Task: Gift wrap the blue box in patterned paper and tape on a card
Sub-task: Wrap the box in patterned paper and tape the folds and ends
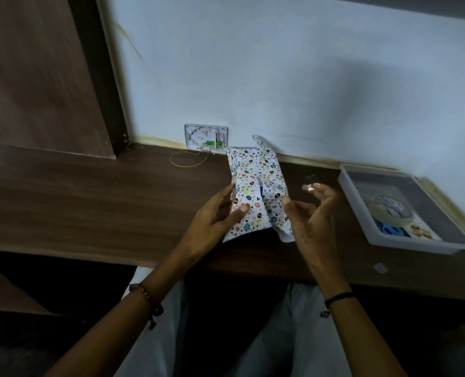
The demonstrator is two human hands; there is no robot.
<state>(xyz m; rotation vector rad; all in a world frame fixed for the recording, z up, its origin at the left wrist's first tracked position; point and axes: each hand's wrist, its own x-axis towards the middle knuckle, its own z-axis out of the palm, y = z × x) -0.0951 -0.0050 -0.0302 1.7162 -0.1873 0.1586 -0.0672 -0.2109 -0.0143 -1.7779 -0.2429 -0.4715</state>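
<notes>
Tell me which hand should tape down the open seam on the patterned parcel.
Right. The right hand hovers beside the seam with what looks like a clear tape piece on its fingertips; the left hand grips the white patterned-paper parcel, steadying it.

The head-worn camera looks forward and down, close over a wooden desk.

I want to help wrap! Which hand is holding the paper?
The left hand, thumb on the patterned paper; the right hand has its fingers loose, gripping nothing.
</notes>
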